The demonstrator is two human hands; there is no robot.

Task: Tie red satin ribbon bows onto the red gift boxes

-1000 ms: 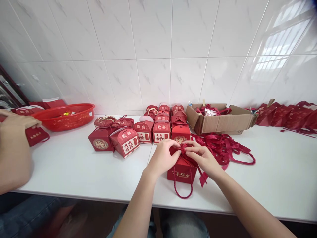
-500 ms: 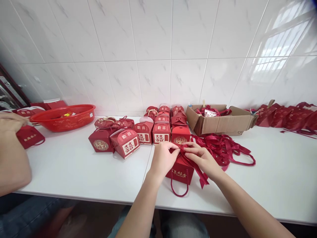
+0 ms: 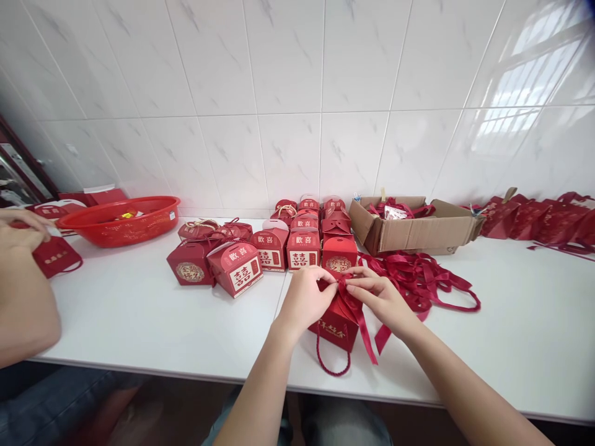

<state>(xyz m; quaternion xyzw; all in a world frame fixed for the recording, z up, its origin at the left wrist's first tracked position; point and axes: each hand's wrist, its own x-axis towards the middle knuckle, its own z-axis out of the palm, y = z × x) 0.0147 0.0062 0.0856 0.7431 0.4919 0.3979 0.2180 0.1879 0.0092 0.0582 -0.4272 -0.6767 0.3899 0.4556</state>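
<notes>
A small red gift box [image 3: 333,328] with gold lettering sits near the table's front edge, a twisted cord handle [image 3: 333,373] drooping from its front. On top of it is a dark red ribbon [image 3: 367,337] whose loose tails hang down the box's right side. My left hand [image 3: 312,296] pinches the ribbon at the top of the box from the left. From the right, my right hand [image 3: 379,297] pinches the same ribbon, fingertips close to those of the left. The hands partly cover the ribbon where they meet, so a knot there cannot be made out.
Several red boxes [image 3: 304,240] stand in rows behind my hands. Loose ribbons [image 3: 418,282] lie on the right, before a cardboard box [image 3: 413,235]. Red bags [image 3: 534,220] line the far right. A red basin [image 3: 125,232] and another person's arm [image 3: 28,291] are at left.
The gift box has shifted slightly left and toward me, its cord handle with it. The ribbon tails now hang apart and straighter. Both hands stay at the ribbon.
</notes>
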